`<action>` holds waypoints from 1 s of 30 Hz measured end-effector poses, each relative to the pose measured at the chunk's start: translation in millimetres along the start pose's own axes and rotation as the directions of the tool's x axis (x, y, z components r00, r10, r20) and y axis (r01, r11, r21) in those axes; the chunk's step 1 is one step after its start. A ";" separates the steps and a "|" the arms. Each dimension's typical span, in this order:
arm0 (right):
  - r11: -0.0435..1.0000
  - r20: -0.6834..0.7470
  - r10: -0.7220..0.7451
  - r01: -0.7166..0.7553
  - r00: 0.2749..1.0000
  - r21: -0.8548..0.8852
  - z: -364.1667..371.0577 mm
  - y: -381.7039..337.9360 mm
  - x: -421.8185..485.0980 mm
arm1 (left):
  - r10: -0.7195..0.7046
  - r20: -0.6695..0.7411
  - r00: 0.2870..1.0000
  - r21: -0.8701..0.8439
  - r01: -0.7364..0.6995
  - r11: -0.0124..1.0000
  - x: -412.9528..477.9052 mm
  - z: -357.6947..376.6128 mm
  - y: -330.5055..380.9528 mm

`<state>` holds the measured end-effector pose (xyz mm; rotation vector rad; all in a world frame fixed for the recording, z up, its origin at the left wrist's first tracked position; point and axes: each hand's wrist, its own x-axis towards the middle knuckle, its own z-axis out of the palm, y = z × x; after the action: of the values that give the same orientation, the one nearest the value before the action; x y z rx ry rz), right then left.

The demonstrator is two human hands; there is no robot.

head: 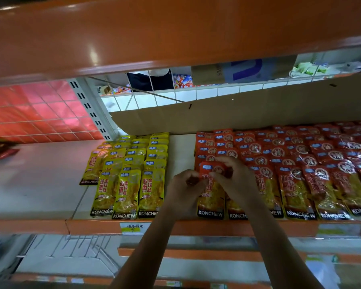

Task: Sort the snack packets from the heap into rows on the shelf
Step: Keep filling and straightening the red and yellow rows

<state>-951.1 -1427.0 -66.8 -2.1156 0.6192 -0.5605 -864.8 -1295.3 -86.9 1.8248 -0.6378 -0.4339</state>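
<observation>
A: Where is the red packet (pixel 210 197)?
B: At the shelf (pixel 40 180) front, left end of the red rows (pixel 300 163). It lies long-ways, front to back, KONCHEW end nearest. The left hand (pixel 183 184) and right hand (pixel 231 176) both pinch its top.

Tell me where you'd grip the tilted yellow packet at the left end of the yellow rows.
Pinch the tilted yellow packet at its left edge near the black bottom band, coming from the left over the bare shelf. It lies flat, and neighbouring yellow packets overlap its right side, so likely only the left is free.
</observation>
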 end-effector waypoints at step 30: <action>0.984 -0.027 -0.091 0.086 0.995 -0.155 18.4 -13.6 -7.4 | 0.077 -0.202 0.976 0.490 0.033 0.871 -8.9 -13.2 7.0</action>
<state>-943.0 -1404.4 -67.0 -2.2918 0.6060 -0.6164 -865.7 -1281.7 -76.0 2.3068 -0.6558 -0.0467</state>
